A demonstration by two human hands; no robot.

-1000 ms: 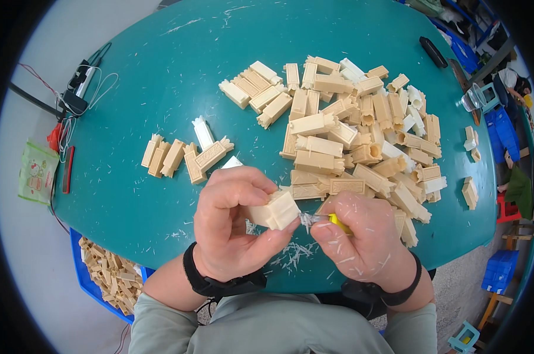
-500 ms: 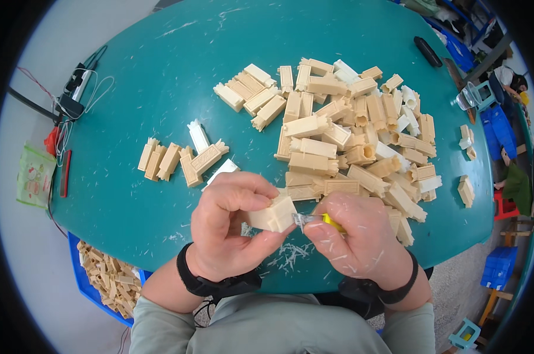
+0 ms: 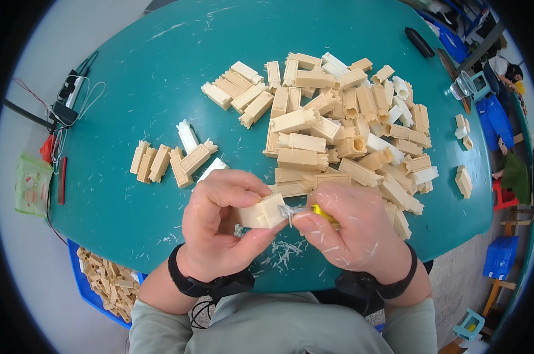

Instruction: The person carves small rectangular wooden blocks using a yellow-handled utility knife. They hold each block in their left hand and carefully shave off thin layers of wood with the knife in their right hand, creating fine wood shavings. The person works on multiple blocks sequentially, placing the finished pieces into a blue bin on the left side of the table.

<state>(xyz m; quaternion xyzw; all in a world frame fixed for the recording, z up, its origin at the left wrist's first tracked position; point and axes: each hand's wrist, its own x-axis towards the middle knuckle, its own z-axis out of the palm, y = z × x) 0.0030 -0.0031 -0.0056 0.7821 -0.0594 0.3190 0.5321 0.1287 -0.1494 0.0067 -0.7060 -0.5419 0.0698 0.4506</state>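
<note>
Between the thumb and fingers of my left hand (image 3: pixel 222 221) is a cream plastic block (image 3: pixel 263 213), its squared end turned to the right. My right hand (image 3: pixel 352 227) is closed around a yellow-handled utility knife (image 3: pixel 323 213). The knife's blade meets the right edge of the block, where pale shavings bunch up. Loose shavings (image 3: pixel 284 253) lie on the green table just below my hands, and a few bits cling to my right hand. Beyond my hands rises a large heap of similar cream and beige blocks (image 3: pixel 302 141).
A smaller group of blocks (image 3: pixel 160 162) lies on the left of the green table (image 3: pixel 143 106). Several blocks (image 3: pixel 463 181) sit near the right edge. A black cylindrical object (image 3: pixel 419 42) rests at the far right. Below left stands a blue crate (image 3: pixel 81 277) full of blocks.
More shavings now gather at the blade on the block's edge. Both hands and the block have shifted slightly left in the picture, and the whole view has moved a little too.
</note>
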